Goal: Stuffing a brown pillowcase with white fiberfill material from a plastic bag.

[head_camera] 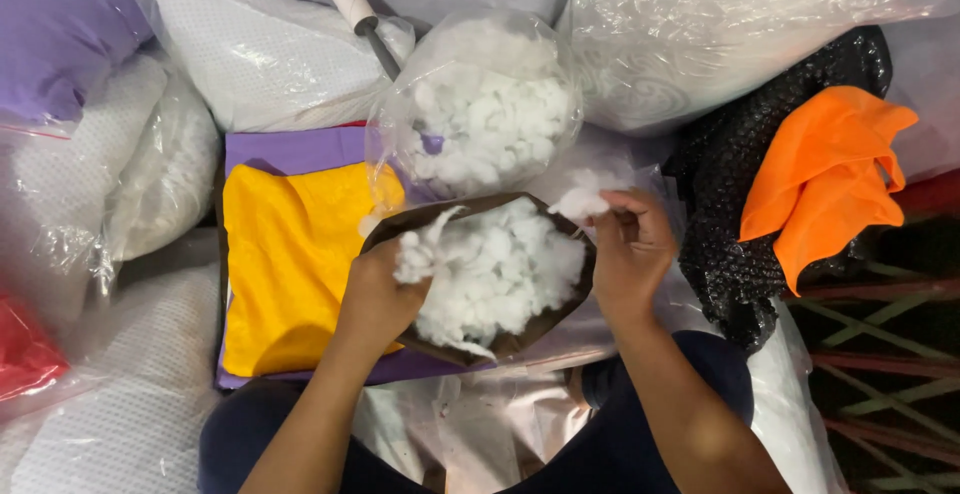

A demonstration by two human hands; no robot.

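Between my fingers: right hand [632,249] pinches a small tuft of white stuffing [583,199], fingers closed together on it, just above the cover's edge.
Left hand: I see my left hand [380,294] gripping the near rim of the brown cover [545,319], fingers closed on the rim and partly hidden by the filling.
Filling: a heap of white stuffing pieces [495,264] lies in the open brown cover, between both hands.
Behind: a clear plastic bag of stuffing [480,114] stands just beyond the cover.
Left side: yellow cloth [285,264] lies on purple cloth [290,149].
Right side: orange cloth [825,179] rests on black material.
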